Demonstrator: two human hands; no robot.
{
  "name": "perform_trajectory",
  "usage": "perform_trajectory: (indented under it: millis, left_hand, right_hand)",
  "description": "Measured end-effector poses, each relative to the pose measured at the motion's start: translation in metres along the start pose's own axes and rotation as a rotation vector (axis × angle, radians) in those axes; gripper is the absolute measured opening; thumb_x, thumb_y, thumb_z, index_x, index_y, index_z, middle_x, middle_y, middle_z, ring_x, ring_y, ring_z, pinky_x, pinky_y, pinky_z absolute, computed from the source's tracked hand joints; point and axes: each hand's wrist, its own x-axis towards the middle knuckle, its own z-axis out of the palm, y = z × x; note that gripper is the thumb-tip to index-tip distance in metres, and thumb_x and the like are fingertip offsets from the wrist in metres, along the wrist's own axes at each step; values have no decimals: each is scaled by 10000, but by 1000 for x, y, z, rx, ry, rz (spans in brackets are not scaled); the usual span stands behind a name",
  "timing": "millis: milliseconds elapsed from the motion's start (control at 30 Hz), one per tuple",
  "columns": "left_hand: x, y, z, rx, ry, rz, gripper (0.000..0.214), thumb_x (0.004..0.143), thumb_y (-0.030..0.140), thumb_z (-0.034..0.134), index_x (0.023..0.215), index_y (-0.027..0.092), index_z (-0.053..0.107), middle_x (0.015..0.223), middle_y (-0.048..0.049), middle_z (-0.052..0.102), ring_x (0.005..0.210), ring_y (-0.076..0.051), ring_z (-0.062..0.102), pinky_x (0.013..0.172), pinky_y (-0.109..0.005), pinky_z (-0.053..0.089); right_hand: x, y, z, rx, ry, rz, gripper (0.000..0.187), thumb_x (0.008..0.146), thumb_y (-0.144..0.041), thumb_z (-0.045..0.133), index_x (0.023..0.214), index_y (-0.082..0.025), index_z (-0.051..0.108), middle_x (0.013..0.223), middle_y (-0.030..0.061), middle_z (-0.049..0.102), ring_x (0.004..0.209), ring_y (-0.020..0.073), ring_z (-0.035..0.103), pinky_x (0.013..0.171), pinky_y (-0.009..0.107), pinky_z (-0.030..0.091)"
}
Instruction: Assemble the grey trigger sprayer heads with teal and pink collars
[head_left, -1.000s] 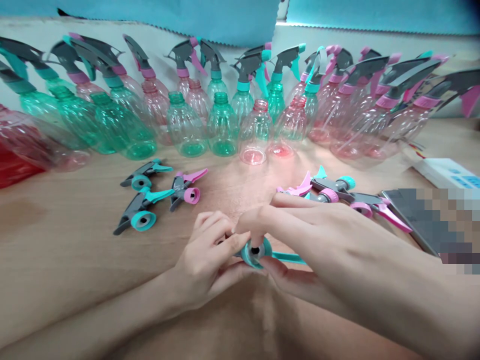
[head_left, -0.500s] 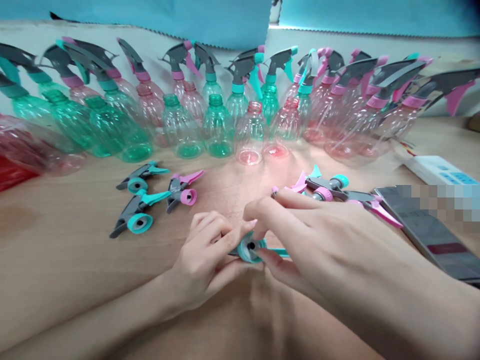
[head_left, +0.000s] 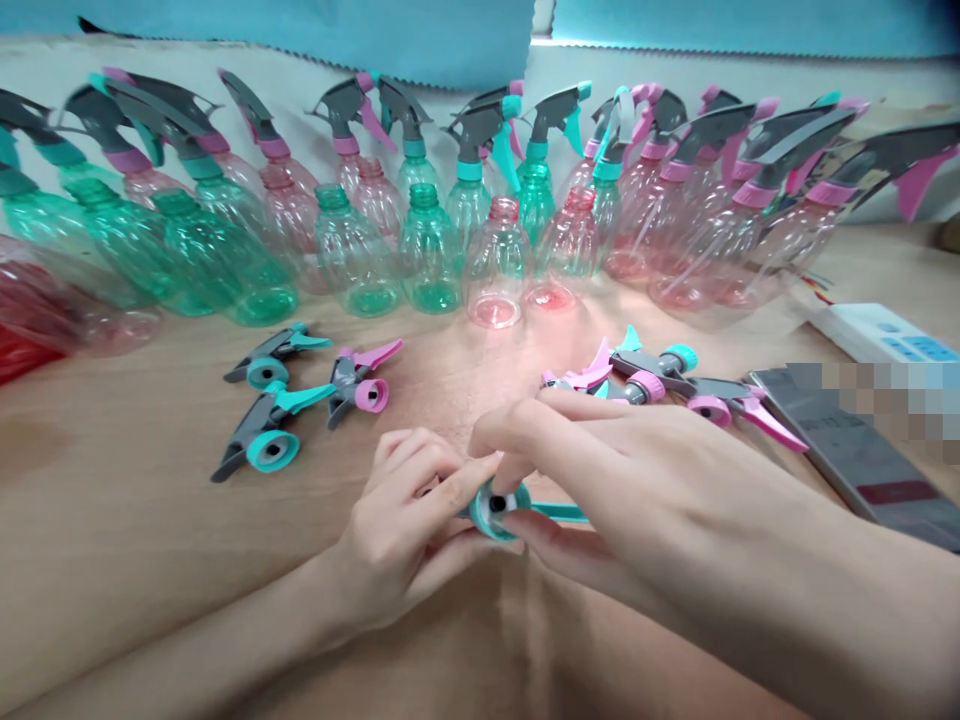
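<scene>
Low over the near table, my left hand (head_left: pixel 409 515) is closed around a grey trigger spray head with a turquoise collar (head_left: pixel 480 515). The collar's open end faces up, showing a pale inside with a dark hole. From the other side, my right hand (head_left: pixel 592 470) bends over the collar, its thumb and fingertips pressed at the rim and opening. Whether a small part lies between those fingertips is hidden. The turquoise trigger (head_left: pixel 559 512) sticks out to the right, under my right hand.
Loose spray heads lie to the left (head_left: pixel 274 450) and right (head_left: pixel 637 385). Open bottles (head_left: pixel 499 265) and capped spray bottles (head_left: pixel 709 235) line the back. A phone (head_left: pixel 855 460) and a white device (head_left: pixel 885 335) lie right; red plastic (head_left: pixel 30 320) is at far left.
The view has shifted slightly. My right fingertips have moved a little over the collar, with the thumb further over its opening. My left hand keeps its hold.
</scene>
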Motion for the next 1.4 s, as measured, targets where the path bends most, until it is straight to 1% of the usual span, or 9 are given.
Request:
perform_trajectory:
  millis: [167,267,533,667,833,1000,1100,1233,1400]
  left_hand:
    - [3,0,-2,-2,14,-14,180,952,318,441,841,206,528,734,-16,487,686,-178,479,636,-352,381]
    - [4,0,-2,-9,17,-14,163,933,272,467,788,209,506,720,-12,472,682,-182,476,627,-355,373]
    - [2,-3,-2,-53,-60,15,141,952,299,451,890,202,531,790,-33,532,756,-190,501,671,-358,381]
    - [3,-4,-2,-72,-49,55,118,924,256,482,835,199,536,768,-33,510,703,-184,478,613,-339,369]
    - [4,-4,-1,-80,-26,21,103,922,267,491,863,191,525,756,-40,495,699,-195,475,595,-349,377]
    - [2,-5,1,-64,-4,29,104,927,248,476,855,191,526,749,-28,484,701,-182,471,603,-342,389]
    - [0,-7,2,-77,2,39,57,912,228,492,884,196,529,784,-33,488,739,-186,479,621,-337,410]
    - [1,-6,0,-137,-11,35,54,902,208,513,851,194,524,797,-39,493,740,-181,475,608,-311,433]
    - [3,-4,-1,-131,-8,16,55,908,205,514,867,194,549,822,-33,488,753,-171,487,625,-290,445]
  right_hand:
    - [3,3,4,119,-53,-49,101,804,-85,598,819,-161,533,670,-27,528,588,114,435,454,259,235]
    - [2,4,5,163,-53,-81,133,841,-32,502,805,-159,511,692,-24,481,595,110,391,484,258,232]
    - [-6,15,-4,259,-134,-85,264,783,28,485,862,-223,480,793,-64,519,685,100,464,563,245,276]
    - [-6,15,-1,287,-176,-80,314,755,76,471,864,-219,469,811,-64,529,697,103,482,574,252,311]
    - [-2,9,8,183,-111,-136,227,765,43,483,822,-177,484,835,-4,545,692,136,465,551,277,312]
    - [-1,2,2,92,-148,-1,175,794,-25,491,731,-187,496,757,20,576,609,150,471,492,280,277]
    - [-1,3,-1,148,-142,-23,207,776,7,453,708,-186,489,747,14,571,615,135,472,496,270,280]
    - [1,12,4,311,-98,-92,191,776,5,489,798,-182,521,790,-32,566,711,106,489,574,238,314]
    - [6,20,6,362,-135,-106,221,795,-31,523,958,-166,588,863,-28,602,810,108,510,668,228,347]
